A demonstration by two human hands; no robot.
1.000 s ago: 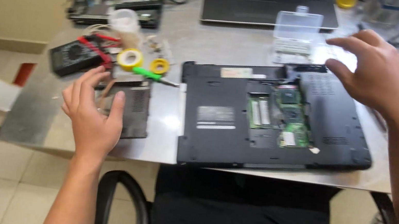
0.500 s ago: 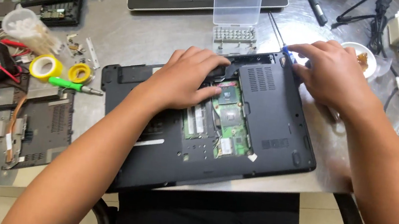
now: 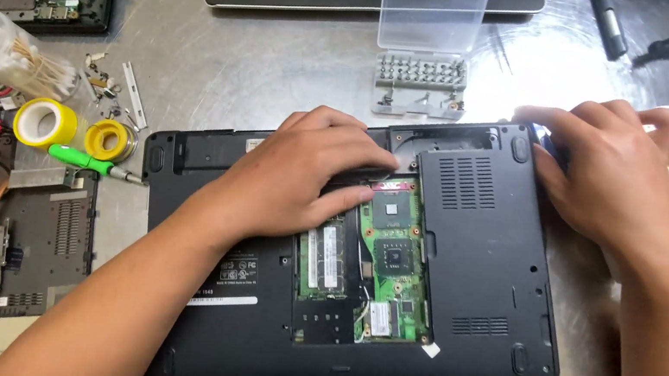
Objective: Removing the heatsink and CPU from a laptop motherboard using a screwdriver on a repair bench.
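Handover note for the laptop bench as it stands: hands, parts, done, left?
Left hand: flat on the upturned black laptop, fingers at the open bay's top edge, holding nothing visible.
Right hand: at the laptop's top right corner, closed around a blue-tipped tool, mostly hidden.
Done: bay cover is off, green board and memory exposed; a removed panel lies left.
Left: the rest of the base is still on.
Bit case open behind.
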